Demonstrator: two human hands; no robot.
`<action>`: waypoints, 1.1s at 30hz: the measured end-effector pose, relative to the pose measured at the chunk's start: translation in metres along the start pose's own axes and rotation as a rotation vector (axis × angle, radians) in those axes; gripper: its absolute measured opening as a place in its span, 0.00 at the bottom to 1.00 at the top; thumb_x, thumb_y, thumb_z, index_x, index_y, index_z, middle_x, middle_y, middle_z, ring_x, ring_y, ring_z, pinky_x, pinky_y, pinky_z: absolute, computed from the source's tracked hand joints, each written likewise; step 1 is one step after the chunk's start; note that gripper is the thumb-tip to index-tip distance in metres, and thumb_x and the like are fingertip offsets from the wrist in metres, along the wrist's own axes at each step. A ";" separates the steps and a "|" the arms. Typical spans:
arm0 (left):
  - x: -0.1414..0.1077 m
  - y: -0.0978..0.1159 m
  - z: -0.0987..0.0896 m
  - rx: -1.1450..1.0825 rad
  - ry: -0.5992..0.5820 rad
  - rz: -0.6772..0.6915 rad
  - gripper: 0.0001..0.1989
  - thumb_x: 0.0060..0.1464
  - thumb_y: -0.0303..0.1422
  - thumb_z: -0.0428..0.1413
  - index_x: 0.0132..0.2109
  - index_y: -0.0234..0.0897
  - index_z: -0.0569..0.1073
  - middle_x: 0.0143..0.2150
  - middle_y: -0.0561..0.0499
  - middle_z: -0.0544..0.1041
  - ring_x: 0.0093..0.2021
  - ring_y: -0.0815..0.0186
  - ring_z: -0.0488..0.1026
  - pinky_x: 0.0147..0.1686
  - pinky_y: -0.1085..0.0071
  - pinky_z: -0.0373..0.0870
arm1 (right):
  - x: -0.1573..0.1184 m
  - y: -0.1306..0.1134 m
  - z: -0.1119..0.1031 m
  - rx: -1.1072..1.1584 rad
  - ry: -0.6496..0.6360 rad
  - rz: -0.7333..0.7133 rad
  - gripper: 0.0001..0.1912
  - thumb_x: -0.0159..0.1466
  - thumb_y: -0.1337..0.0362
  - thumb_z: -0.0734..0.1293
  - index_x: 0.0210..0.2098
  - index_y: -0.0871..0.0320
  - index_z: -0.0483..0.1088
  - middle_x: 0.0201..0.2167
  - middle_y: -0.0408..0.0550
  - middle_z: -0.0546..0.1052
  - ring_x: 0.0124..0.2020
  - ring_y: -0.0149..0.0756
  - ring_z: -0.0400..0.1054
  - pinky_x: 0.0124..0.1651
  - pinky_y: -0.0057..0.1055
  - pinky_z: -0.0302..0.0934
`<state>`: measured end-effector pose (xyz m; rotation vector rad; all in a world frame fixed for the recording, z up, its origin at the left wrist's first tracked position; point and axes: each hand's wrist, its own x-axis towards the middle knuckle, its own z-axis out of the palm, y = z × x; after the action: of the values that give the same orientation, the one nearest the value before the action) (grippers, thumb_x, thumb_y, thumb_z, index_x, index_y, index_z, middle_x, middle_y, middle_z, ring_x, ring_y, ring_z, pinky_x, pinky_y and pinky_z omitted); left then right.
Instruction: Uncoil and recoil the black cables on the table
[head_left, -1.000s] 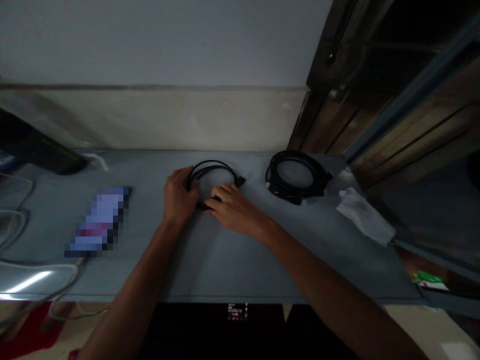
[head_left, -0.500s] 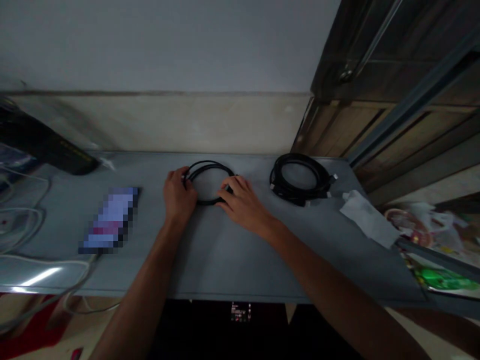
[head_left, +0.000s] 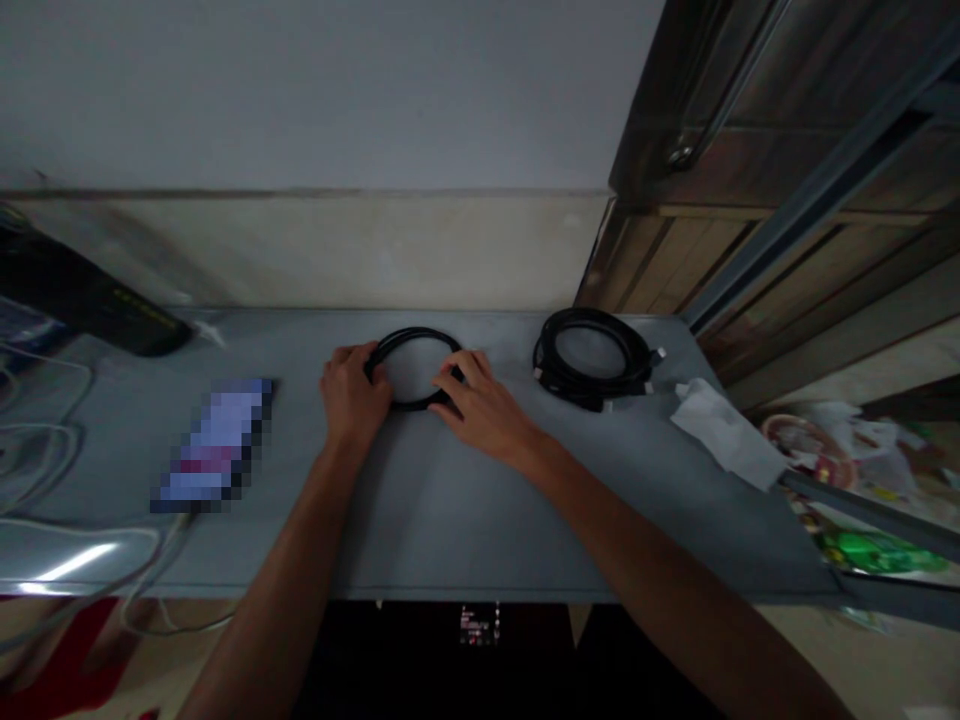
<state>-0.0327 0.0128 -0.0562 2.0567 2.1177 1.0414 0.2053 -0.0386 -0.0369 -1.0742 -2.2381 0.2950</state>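
A black cable (head_left: 414, 333), wound into a loose ring, lies on the grey table (head_left: 480, 520) in front of me. My left hand (head_left: 352, 388) is closed around the ring's left side, thumb toward its inside. On the right side, my right hand (head_left: 478, 402) grips the same ring between thumb and fingers. The cable's ends are hidden by my hands. Farther right rests a thicker bundle of coiled black cables (head_left: 592, 360) with light-coloured plugs, apart from my right hand.
A phone (head_left: 214, 440) with a blurred screen lies at the left, a white cable (head_left: 142, 580) plugged into it. Behind it is a black cylindrical object (head_left: 90, 290). White tissue (head_left: 727, 430) lies near the right edge, beside a metal frame bar (head_left: 795, 210). A wall stands behind.
The strands at the top of the cable ring lie closer together than before. Both hands keep their hold on it. The whole view has shifted slightly.
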 end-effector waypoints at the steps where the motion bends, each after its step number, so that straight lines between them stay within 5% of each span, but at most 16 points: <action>1: 0.001 -0.002 0.001 -0.014 0.004 0.000 0.23 0.61 0.31 0.56 0.61 0.36 0.83 0.59 0.35 0.82 0.59 0.40 0.79 0.65 0.38 0.74 | 0.000 0.000 0.000 0.006 0.004 -0.005 0.10 0.76 0.63 0.74 0.55 0.59 0.79 0.61 0.59 0.71 0.67 0.51 0.62 0.75 0.50 0.66; 18: 0.006 -0.010 -0.006 -0.069 0.142 -0.053 0.22 0.57 0.27 0.56 0.58 0.36 0.82 0.57 0.34 0.81 0.57 0.42 0.79 0.65 0.38 0.73 | 0.004 0.005 -0.014 -0.058 0.193 0.018 0.11 0.81 0.64 0.65 0.58 0.59 0.76 0.56 0.58 0.76 0.58 0.48 0.70 0.66 0.47 0.68; 25: 0.007 -0.004 -0.009 -0.086 0.162 -0.066 0.19 0.66 0.30 0.54 0.58 0.32 0.82 0.58 0.30 0.80 0.54 0.44 0.81 0.64 0.41 0.74 | 0.001 0.021 -0.055 -0.206 0.195 0.123 0.17 0.80 0.59 0.68 0.64 0.57 0.71 0.60 0.60 0.76 0.61 0.53 0.72 0.64 0.50 0.68; 33: 0.004 0.006 -0.014 -0.149 0.267 -0.009 0.16 0.70 0.34 0.54 0.58 0.38 0.81 0.56 0.34 0.79 0.59 0.43 0.77 0.66 0.39 0.70 | -0.071 0.062 -0.108 -0.512 0.036 0.336 0.39 0.72 0.42 0.74 0.71 0.62 0.67 0.65 0.69 0.73 0.66 0.66 0.69 0.66 0.59 0.67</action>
<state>-0.0344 0.0094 -0.0409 1.9326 2.0797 1.4972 0.3449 -0.0603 -0.0129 -1.7119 -2.1451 -0.1748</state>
